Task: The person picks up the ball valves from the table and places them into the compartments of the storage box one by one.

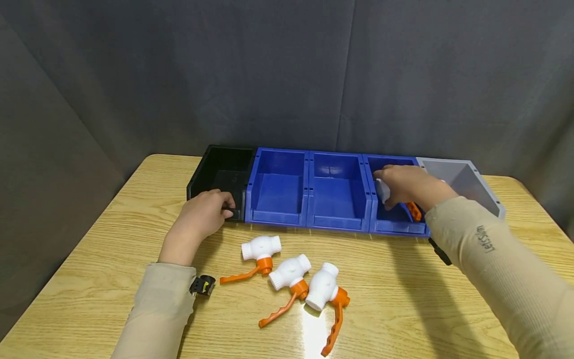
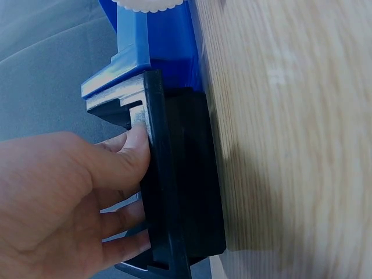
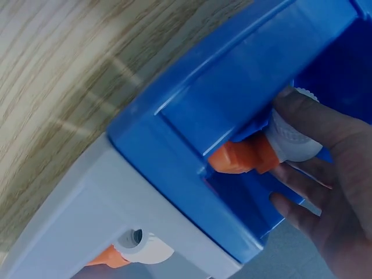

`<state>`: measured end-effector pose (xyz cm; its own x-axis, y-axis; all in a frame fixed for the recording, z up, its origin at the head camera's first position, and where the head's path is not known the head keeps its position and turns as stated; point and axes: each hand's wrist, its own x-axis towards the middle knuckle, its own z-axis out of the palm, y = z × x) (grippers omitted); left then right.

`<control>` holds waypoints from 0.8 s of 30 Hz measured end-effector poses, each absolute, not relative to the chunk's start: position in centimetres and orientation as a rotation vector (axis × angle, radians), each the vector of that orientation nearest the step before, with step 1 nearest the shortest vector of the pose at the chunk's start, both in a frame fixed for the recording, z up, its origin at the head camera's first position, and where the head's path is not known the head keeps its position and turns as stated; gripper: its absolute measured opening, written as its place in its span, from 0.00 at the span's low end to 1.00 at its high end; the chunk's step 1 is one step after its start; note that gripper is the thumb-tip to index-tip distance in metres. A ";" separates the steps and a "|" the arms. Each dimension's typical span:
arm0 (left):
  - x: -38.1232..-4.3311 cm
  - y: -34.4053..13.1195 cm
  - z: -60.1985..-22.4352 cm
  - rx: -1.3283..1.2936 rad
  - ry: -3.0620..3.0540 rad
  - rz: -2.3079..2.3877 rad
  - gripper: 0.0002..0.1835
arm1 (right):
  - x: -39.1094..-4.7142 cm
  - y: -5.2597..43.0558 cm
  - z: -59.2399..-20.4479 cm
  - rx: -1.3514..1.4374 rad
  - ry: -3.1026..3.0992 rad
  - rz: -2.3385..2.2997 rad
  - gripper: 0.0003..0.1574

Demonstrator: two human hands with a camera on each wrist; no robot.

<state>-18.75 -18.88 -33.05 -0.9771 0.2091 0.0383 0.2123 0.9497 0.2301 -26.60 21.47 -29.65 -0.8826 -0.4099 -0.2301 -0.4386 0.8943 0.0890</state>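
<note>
My left hand point(image 1: 202, 214) grips the front lip of the black bin point(image 1: 228, 167) at the left end of the row. In the left wrist view, the thumb presses the front of its rim point(image 2: 152, 116) and the fingers reach behind it. My right hand point(image 1: 405, 184) is inside the rightmost blue bin point(image 1: 394, 227), holding a white ball valve point(image 3: 293, 136) by its body between thumb and fingers. The valve's orange handle point(image 3: 244, 157) points toward the bin's front wall. Part of the valve is hidden behind the hand.
Three more white ball valves with orange handles, left point(image 1: 262, 247), middle point(image 1: 289, 271) and right point(image 1: 323, 286), lie on the wooden table point(image 1: 381, 309). Two blue bins point(image 1: 307, 199) stand between the hands. A grey bin point(image 1: 486, 187) at the right end contains another valve point(image 3: 154, 250).
</note>
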 end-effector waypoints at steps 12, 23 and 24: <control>-18.7 -18.8 -33.1 -0.329 -3.088 -0.363 0.06 | -26.8 21.4 -30.3 -0.619 2.845 0.177 0.48; -18.6 -18.6 -33.0 -0.341 -3.084 -0.362 0.06 | -26.6 21.7 -30.7 -0.681 2.876 0.171 0.48; -18.6 -18.7 -33.0 -0.344 -3.082 -0.364 0.06 | -26.6 21.6 -30.7 -0.681 2.876 0.173 0.48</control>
